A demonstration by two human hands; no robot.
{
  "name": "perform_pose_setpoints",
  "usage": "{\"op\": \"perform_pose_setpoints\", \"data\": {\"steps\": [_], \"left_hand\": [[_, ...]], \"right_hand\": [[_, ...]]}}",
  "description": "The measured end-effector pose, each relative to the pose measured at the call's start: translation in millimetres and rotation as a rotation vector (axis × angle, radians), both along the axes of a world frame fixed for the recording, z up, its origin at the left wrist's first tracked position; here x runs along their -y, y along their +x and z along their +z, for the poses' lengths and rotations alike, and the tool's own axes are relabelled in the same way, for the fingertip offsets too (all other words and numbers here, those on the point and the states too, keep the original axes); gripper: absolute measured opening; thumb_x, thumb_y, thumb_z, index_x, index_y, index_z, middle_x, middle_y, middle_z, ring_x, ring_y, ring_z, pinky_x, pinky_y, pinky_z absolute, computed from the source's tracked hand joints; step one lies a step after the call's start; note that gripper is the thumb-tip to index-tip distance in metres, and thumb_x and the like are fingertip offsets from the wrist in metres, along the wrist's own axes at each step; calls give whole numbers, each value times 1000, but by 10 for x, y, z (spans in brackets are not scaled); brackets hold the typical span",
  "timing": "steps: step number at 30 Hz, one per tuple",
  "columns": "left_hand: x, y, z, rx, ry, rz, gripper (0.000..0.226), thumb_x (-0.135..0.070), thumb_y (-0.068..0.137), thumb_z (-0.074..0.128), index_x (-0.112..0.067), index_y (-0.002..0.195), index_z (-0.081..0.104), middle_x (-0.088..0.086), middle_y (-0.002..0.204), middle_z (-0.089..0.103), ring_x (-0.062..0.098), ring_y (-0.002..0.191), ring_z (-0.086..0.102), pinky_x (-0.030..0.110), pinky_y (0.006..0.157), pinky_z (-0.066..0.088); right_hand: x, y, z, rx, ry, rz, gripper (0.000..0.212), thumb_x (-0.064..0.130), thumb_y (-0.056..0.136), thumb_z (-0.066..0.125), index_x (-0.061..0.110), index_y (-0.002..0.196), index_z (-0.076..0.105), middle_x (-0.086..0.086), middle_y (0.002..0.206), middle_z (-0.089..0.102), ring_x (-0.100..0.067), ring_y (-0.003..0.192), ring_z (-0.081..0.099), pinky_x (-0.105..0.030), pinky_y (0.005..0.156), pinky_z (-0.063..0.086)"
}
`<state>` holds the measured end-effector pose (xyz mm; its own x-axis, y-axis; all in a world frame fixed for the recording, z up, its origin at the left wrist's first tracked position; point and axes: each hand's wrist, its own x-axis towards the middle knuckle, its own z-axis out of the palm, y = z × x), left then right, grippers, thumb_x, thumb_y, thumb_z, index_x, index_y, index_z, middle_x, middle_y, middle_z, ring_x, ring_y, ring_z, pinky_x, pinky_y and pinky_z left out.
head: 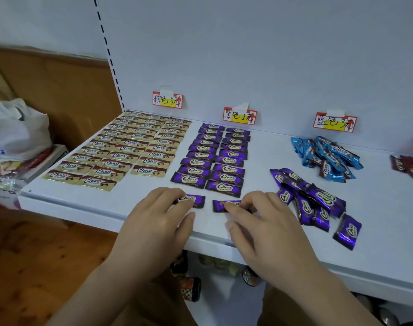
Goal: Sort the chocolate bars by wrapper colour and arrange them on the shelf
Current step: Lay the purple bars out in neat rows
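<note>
On the white shelf (377, 208), gold-wrapped bars (120, 147) lie in three neat columns at the left. Purple bars (214, 156) lie in two columns at the middle. My left hand (158, 220) holds a purple bar (196, 200) at the front end of the left purple column. My right hand (269, 227) pinches another purple bar (222, 205) at the front end of the right column. Both bars lie flat on the shelf. A loose heap of purple bars (316, 203) sits right of my right hand. Blue bars (327, 156) are piled behind it.
Price labels (239, 116) are taped on the back panel above each colour group. Red bars (410, 168) lie at the far right edge. A white plastic bag (14, 132) with packets stands left of the shelf. Items (191, 288) sit on the lower shelf below.
</note>
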<state>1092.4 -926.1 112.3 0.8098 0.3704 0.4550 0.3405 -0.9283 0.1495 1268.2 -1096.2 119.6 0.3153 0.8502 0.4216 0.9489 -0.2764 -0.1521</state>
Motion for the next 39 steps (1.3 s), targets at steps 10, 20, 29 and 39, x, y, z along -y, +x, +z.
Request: {"op": "perform_pose_setpoints", "data": {"steps": [10,20,29,39], "left_hand": [[-117,14,-91,35,15,12,36,-31,99,55,-15,125,74,4,127,70,21,122,62,32,100,50],[-122,29,-149,45,-52,30,46,-37,101,44,-15,131,70,5,134,67,22,128,60,41,96,58],[-114,28,-147,25,-92,60,41,-33,96,56,-19,133,69,3,137,64,21,131,57,40,95,57],[114,334,127,87,-108,-107,35,-37,99,54,-20,125,69,-5,124,66,15,121,58,31,94,53]], "right_hand": [[-213,-211,-37,35,-35,-97,42,49,101,45,27,129,67,2,109,52,-23,100,51,-43,76,47],[-223,-241,-36,90,-66,-116,46,49,103,40,26,134,64,1,112,52,-23,100,50,-40,75,43],[-220,-249,-31,52,-88,-104,48,51,103,39,27,139,61,1,115,53,-22,104,50,-39,80,46],[360,508,238,11,130,-295,30,24,98,64,15,125,72,-3,116,64,-25,108,53,-43,86,56]]}}
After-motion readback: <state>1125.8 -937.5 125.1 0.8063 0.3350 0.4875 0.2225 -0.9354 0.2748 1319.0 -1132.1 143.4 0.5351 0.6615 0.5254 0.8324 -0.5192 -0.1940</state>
